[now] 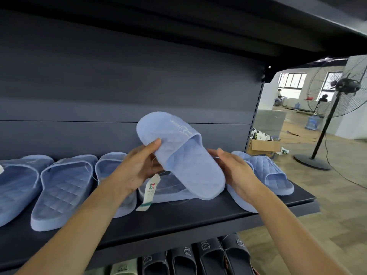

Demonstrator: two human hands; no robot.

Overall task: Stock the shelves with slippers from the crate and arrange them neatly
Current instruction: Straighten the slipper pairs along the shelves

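Left hand and right hand grip a pale blue slipper by opposite edges, tilted just above the shelf. Matching blue slippers line that shelf; dark slippers sit below.

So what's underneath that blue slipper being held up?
Another light blue slipper lies flat on the dark shelf beneath the held slipper, a white hang tag dangling beside it. Its far part is covered.
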